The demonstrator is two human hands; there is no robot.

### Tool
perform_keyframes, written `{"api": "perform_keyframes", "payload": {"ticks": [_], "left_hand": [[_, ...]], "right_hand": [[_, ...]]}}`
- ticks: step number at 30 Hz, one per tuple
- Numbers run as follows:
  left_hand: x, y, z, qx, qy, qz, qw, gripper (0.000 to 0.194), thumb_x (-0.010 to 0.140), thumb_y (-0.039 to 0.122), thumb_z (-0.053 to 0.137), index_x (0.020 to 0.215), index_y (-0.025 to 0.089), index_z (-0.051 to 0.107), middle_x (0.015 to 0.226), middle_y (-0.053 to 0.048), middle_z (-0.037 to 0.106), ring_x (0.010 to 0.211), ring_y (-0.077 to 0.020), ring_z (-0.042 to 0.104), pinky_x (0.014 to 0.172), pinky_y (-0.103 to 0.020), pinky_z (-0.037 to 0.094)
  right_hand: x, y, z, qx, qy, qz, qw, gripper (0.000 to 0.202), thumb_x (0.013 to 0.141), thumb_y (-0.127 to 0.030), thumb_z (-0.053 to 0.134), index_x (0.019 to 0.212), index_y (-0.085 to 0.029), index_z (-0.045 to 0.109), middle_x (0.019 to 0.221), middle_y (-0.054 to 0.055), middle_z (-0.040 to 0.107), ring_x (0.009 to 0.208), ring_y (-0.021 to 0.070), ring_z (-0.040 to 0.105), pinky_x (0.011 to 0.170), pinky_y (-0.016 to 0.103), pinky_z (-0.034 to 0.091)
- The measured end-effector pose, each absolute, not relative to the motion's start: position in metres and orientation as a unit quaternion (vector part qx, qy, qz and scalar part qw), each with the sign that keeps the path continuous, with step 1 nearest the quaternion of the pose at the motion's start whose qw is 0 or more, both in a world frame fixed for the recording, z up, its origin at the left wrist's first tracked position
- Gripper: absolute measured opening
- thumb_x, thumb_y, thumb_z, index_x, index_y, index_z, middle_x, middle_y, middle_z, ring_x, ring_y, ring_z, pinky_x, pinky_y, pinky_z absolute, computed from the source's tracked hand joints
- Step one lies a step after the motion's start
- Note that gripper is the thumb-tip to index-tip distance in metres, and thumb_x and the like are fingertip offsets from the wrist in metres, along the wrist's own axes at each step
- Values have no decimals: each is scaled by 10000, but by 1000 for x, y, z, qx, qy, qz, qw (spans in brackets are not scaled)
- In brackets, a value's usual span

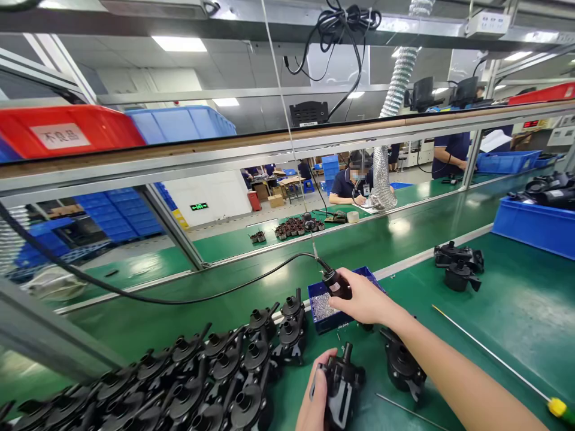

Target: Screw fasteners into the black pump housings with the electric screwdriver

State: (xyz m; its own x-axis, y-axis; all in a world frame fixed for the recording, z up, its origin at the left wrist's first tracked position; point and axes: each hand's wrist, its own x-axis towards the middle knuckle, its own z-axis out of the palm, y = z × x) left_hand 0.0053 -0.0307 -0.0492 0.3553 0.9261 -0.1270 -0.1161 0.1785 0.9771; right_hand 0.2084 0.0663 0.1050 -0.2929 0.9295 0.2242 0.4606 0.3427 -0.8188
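Left hand [315, 395]: grip closed on the side of a black housing [345, 389], held at the near edge of the view, its spout pointing up.
Thin rod [408, 412]: on the green bench [507, 299], right of the held housing.
Single black unit [403, 362]: on the bench, partly behind the right forearm.
Massed black units [224, 365]: many, close together, spouts up, left of the left hand.
Long screwdriver [489, 352]: lying slantwise at right, yellow-and-green handle toward the near corner.
Right hand [366, 298]: grip closed round a corded black tool [336, 284]; tool over the screw tray; tip hidden.
Screw tray [332, 324]: blue, holds small silvery screws [322, 306]; a few loose pieces just beside its near side.
Cable [179, 301]: runs from the tool off to the left.
Right-hand units [459, 263]: small black group, beyond the long screwdriver.
Blue bin [534, 224]: far right, black parts heaped inside.
Far bench [408, 196]: dark small parts [294, 227] clustered; masked person [353, 182] seated behind.
Overhead shelf [260, 143]: red bin [112, 129] and light-blue bin [184, 124] at left.
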Motion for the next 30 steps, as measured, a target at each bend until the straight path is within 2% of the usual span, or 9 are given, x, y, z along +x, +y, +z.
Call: {"api": "perform_keyframes", "payload": {"ticks": [3, 6, 9, 12, 14, 17, 22, 27, 30], "left_hand": [[5, -33, -43, 524, 447, 408, 600, 878, 948, 938, 340, 1476, 284, 594, 1282, -86, 727, 1175, -328, 683, 1004, -438, 578], [9, -38, -39, 536, 464, 439, 553, 846, 968, 897, 399, 1469, 250, 614, 1446, -104, 684, 1365, -354, 606, 1164, -426, 488], [10, -41, -43, 570, 477, 432, 510, 876, 900, 805, 648, 1551, 230, 533, 1385, -124, 701, 1238, -340, 671, 1093, -411, 513], [10, -41, -50, 614, 488, 428, 450, 1025, 764, 551, 858, 1627, 260, 386, 1286, -102, 696, 1060, -307, 712, 979, -428, 555], [10, -40, -55, 635, 486, 455, 392, 1020, 722, 430, 875, 1601, 267, 385, 1318, -116, 676, 1142, -338, 698, 1053, -489, 531], [9, -39, -59, 660, 473, 497, 306, 885, 724, 389, 889, 1502, 260, 487, 1348, -150, 662, 1269, -387, 648, 1129, -555, 482], [6, -38, -57, 707, 439, 515, 209, 570, 793, 372, 853, 1306, 289, 617, 1246, -121, 704, 1175, -369, 664, 998, -506, 521], [4, -35, -51, 738, 412, 507, 170, 480, 814, 314, 802, 1255, 311, 613, 1234, -109, 732, 1134, -353, 668, 951, -478, 503], [6, -35, -50, 736, 410, 511, 173, 472, 787, 315, 810, 1220, 306, 624, 1205, -107, 737, 1114, -353, 671, 954, -481, 514]], "right_hand": [[209, 66, 106, -476, -738, 320, 355, 208, 899, -224, 734, 1094, -232, 662, 1062, 41, 785, 962, 253, 708, 835, 355, 497], [209, 65, 107, -476, -742, 315, 352, 194, 909, -224, 727, 1091, -234, 661, 1068, 38, 789, 969, 254, 711, 844, 358, 503], [209, 65, 106, -474, -746, 312, 349, 187, 913, -223, 728, 1087, -237, 660, 1065, 35, 790, 965, 249, 714, 845, 353, 506], [209, 66, 106, -472, -750, 310, 345, 199, 911, -218, 742, 1093, -236, 662, 1080, 40, 790, 982, 251, 718, 856, 353, 507], [209, 66, 106, -471, -752, 309, 341, 200, 912, -219, 748, 1091, -236, 659, 1084, 41, 788, 983, 251, 717, 850, 350, 504], [210, 64, 109, -474, -755, 302, 337, 185, 907, -214, 751, 1055, -236, 642, 1039, 30, 775, 937, 243, 701, 812, 339, 488], [211, 63, 112, -481, -760, 291, 327, 194, 907, -221, 749, 1049, -239, 618, 1011, 17, 758, 891, 233, 672, 771, 330, 469], [212, 62, 110, -484, -768, 279, 312, 194, 920, -260, 750, 1069, -242, 627, 1019, 27, 774, 898, 249, 701, 760, 340, 494], [214, 57, 113, -489, -777, 256, 303, 309, 930, -252, 753, 1219, -233, 646, 1153, 77, 787, 1012, 295, 731, 836, 388, 536]]}}
